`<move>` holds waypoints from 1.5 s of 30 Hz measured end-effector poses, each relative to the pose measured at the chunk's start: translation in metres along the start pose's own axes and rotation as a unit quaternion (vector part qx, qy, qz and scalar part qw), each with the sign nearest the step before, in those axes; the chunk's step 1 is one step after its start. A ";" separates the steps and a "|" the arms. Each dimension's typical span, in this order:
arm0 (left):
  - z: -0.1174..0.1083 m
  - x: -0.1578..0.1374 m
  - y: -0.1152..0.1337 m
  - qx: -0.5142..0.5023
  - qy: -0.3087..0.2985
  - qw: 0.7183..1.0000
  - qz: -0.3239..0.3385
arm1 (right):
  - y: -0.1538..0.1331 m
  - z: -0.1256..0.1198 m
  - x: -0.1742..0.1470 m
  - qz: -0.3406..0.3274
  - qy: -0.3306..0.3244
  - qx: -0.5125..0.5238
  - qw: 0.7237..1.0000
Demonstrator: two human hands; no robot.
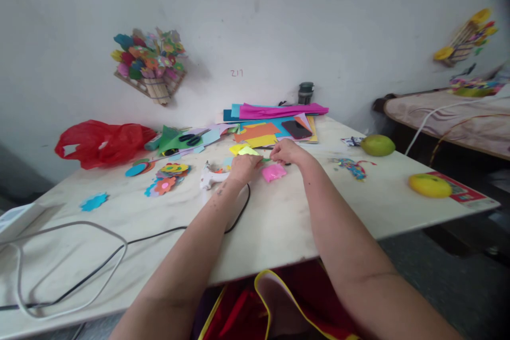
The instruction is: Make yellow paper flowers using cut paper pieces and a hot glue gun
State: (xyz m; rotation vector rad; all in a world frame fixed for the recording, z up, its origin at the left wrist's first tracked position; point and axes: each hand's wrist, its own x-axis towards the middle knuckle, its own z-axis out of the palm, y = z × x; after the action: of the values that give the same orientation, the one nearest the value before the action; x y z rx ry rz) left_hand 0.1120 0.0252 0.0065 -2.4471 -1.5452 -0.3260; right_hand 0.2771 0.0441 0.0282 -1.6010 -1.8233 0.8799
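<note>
Both hands meet over the middle of the table. My left hand is closed, its fingertips mostly hidden, beside bright yellow paper pieces. Just right of it, my right hand is bent in a pinch, but what lies in its fingers is too small to tell. A thin bit of green shows between the two hands; I cannot tell which one holds it. Below the fingers lies a small bright pink packet. A white glue gun rests left of my left hand, with a black cord near my forearm.
Foam flower cutouts and a blue cutout lie left. Behind are a red plastic bag, scissors, coloured sheets and a phone. Right are a green mango and a yellow mango. A grey cable loops front left.
</note>
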 end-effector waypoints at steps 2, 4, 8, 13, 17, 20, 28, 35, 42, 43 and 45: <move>0.000 0.000 0.001 -0.003 0.002 1.000 0.003 | -0.003 0.000 -0.002 -0.001 -0.004 -0.001 1.000; -0.001 0.000 0.002 -0.006 0.004 1.000 0.002 | -0.005 0.000 -0.005 -0.002 -0.005 -0.015 1.000; -0.001 0.000 0.002 -0.014 0.005 1.000 0.005 | -0.009 0.000 -0.007 -0.002 -0.008 -0.067 0.998; 0.003 0.001 0.001 -0.036 0.010 0.999 0.007 | -0.011 0.000 -0.008 -0.026 -0.008 -0.173 0.985; 0.005 0.002 0.001 -0.051 0.010 0.999 0.004 | -0.014 0.001 -0.010 -0.026 -0.016 -0.221 0.975; 0.005 0.002 0.001 -0.058 0.010 0.998 0.001 | -0.017 0.002 -0.011 -0.025 -0.017 -0.245 0.969; 0.004 0.002 0.006 -0.041 0.009 0.999 0.015 | -0.015 0.012 -0.006 -0.053 0.071 -0.329 0.940; -0.001 0.003 0.015 -0.043 -0.010 0.999 0.017 | -0.013 0.006 -0.004 -0.034 0.121 -0.321 0.939; 0.006 0.001 0.015 -0.081 0.003 0.996 0.045 | -0.001 -0.007 0.004 -0.022 0.117 -0.098 0.988; 0.007 0.000 0.015 -0.094 0.004 0.994 0.063 | -0.002 -0.006 0.004 -0.019 0.112 -0.031 0.993; 0.009 0.000 0.014 -0.121 0.006 0.989 0.090 | -0.005 -0.004 0.002 -0.022 0.106 0.089 0.990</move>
State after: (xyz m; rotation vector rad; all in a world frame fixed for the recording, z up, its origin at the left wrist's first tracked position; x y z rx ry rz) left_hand 0.1253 0.0218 -0.0027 -2.7389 -1.3352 -0.5220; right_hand 0.2764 0.0464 0.0343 -1.4775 -1.5815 0.7960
